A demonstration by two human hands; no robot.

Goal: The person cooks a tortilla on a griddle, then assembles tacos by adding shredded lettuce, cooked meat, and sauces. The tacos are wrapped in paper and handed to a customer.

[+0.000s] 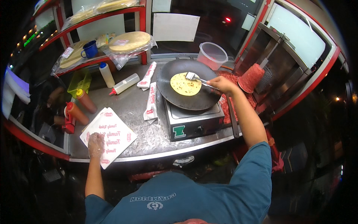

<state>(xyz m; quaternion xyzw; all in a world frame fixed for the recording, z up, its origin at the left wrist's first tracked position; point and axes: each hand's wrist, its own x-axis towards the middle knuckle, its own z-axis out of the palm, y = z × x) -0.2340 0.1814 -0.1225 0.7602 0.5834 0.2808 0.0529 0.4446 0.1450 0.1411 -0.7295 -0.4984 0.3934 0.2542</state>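
Here, right fingers [215,82] grip a metal utensil [191,76] above the black pan [207,100]; wrapped rolls [150,100] separate the pan from papers [115,136] under left fingers [97,136], their closure unclear.

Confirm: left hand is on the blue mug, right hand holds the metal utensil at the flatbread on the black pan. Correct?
Not quite: the head view shows the left hand on the white papers, not the blue mug. The right hand does hold the metal utensil at the flatbread on the black pan.

Yellow flatbread [182,85] showing brown specks on black pan [201,98], white paper sheets [121,130] bearing red lettering left of pan, reddish meat [251,77] glistening right of pan
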